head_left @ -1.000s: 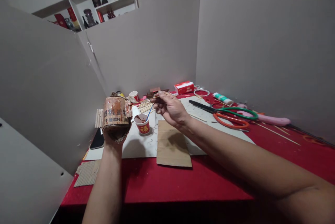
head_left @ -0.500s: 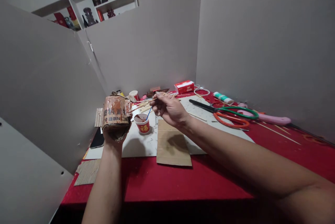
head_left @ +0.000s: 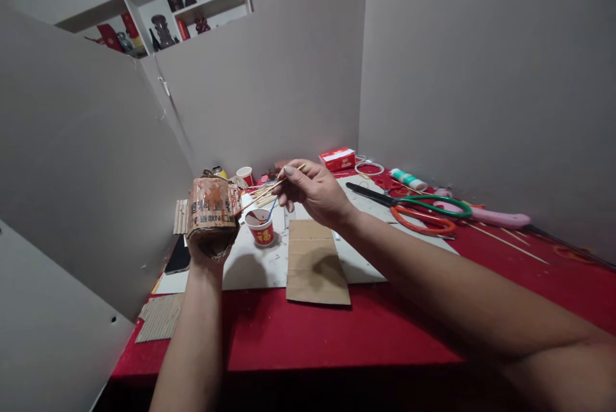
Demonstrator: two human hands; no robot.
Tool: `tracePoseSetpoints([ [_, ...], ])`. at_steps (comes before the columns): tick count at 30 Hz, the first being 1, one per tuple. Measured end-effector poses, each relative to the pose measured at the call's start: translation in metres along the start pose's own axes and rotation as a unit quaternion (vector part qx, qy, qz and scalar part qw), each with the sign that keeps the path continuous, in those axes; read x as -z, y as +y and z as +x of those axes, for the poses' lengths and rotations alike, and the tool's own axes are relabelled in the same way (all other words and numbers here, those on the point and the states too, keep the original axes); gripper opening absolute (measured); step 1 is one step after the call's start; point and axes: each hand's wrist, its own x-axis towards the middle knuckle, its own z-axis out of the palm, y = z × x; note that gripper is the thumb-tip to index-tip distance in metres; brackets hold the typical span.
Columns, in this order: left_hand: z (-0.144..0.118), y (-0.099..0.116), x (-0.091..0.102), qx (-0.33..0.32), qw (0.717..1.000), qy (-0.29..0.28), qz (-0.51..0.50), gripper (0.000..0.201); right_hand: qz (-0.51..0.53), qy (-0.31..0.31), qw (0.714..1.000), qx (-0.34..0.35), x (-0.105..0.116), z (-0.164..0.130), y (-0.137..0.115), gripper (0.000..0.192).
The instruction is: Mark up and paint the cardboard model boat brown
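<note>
My left hand (head_left: pixel 208 251) holds up a small cardboard model (head_left: pixel 210 208), brown and glossy with printed characters on its side. My right hand (head_left: pixel 315 194) pinches a thin wooden brush stick (head_left: pixel 269 190) whose tip reaches the model's right edge. Just below the stick stands a red paper cup (head_left: pixel 261 227) with dark paint and a blue stick in it, on a white board (head_left: pixel 255 264).
A brown cardboard sheet (head_left: pixel 315 262) lies on the red tablecloth (head_left: pixel 337 335). Green and orange scissors (head_left: pixel 423 210), a pink tool (head_left: pixel 495 216), a red box (head_left: pixel 337 158), a second cup (head_left: pixel 245 175) and corrugated strips (head_left: pixel 158 317) lie about. Grey partition walls enclose the desk.
My right hand has tilted the stick, its rear end now raised and its tip lower against the model's right side. The left hand and model stay put.
</note>
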Motion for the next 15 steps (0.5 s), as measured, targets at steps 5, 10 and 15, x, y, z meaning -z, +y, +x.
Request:
tracePoseSetpoints([
  [5,0.002,0.002,0.001,0.014,1.0,0.009,-0.011,0.059,-0.028,0.017,0.999,0.037,0.004,0.002,-0.01,0.036],
  [10,0.001,0.001,-0.001,-0.004,1.0,0.019,-0.005,0.058,-0.022,0.029,0.998,0.048,0.002,0.0,-0.012,0.036],
  [15,-0.001,-0.001,-0.008,-0.022,1.0,0.003,0.016,0.058,-0.068,0.017,0.995,0.065,0.0,-0.002,-0.012,0.038],
])
